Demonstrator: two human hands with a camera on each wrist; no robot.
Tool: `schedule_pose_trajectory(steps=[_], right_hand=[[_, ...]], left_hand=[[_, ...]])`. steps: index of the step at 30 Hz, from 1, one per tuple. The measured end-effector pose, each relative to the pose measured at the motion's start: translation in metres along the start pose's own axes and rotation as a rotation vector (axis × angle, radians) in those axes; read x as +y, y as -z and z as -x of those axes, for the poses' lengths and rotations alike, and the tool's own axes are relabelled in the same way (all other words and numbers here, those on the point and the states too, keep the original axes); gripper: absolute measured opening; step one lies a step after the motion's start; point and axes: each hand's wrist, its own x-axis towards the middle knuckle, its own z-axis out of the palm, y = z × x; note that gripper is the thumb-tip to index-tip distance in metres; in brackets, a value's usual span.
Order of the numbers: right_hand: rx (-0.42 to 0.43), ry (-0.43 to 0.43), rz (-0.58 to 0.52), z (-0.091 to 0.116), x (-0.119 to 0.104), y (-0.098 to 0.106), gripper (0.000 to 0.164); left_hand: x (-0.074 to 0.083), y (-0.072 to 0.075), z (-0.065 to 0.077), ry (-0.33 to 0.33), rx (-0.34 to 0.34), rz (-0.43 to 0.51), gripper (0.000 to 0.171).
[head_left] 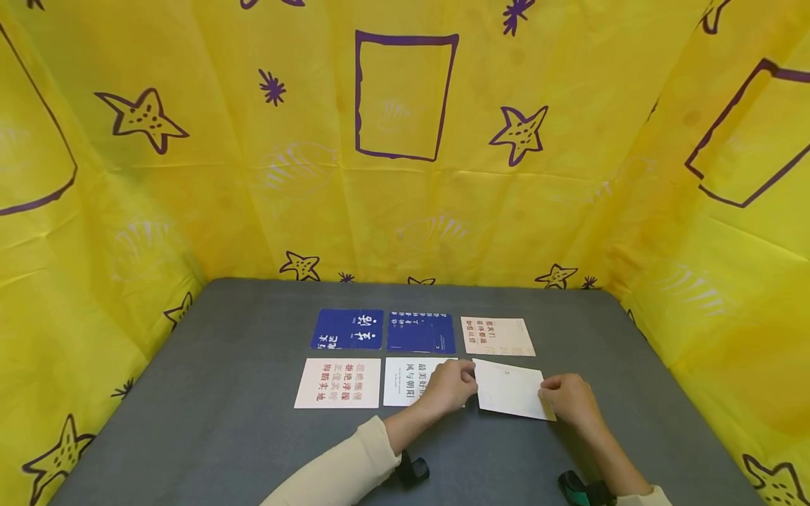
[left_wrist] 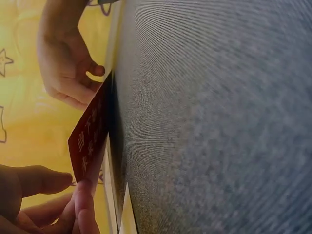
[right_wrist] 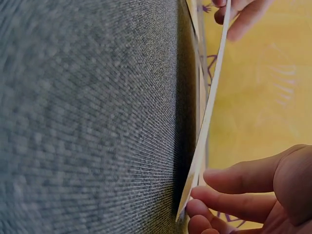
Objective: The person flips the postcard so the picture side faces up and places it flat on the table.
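Note:
A postcard [head_left: 510,388], its pale side up in the head view, is raised at the front right of a group of cards. Its underside [left_wrist: 88,131] is dark red with white characters in the left wrist view. My left hand [head_left: 451,386] pinches the card's left edge between thumb and fingers, and my right hand [head_left: 571,399] pinches its right edge. Seen from the right wrist, the card [right_wrist: 207,117] slants edge-on above the cloth. Partly behind my left hand lies a white card [head_left: 401,381] with dark characters.
Two blue cards [head_left: 347,329] and a pale pink card [head_left: 497,336] form the back row. Another pink card [head_left: 337,383] lies at the front left. The dark grey table [head_left: 209,422] is walled by yellow patterned cloth [head_left: 304,211].

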Motion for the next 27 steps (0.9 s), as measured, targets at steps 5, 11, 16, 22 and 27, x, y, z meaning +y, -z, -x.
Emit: schedule_pose_trajectory(steps=[5, 11, 16, 22, 27], right_hand=[[0.004, 0.018, 0.007, 0.001, 0.001, 0.0, 0.02], [-0.019, 0.076, -0.011, -0.002, 0.006, 0.002, 0.018], [-0.057, 0.125, -0.065, -0.007, 0.015, 0.006, 0.015], [-0.078, 0.211, -0.151, -0.013, 0.026, 0.013, 0.014], [-0.069, 0.187, -0.231, -0.014, 0.029, 0.013, 0.016]], left_hand=[[0.0, 0.0, -0.001, -0.052, -0.009, -0.007, 0.034], [-0.001, 0.001, -0.001, -0.026, 0.041, 0.062, 0.034], [-0.002, 0.004, -0.001, -0.011, 0.065, 0.107, 0.024], [-0.005, 0.007, -0.002, -0.028, 0.07, 0.136, 0.018], [-0.007, 0.01, -0.003, -0.024, 0.066, 0.144, 0.014]])
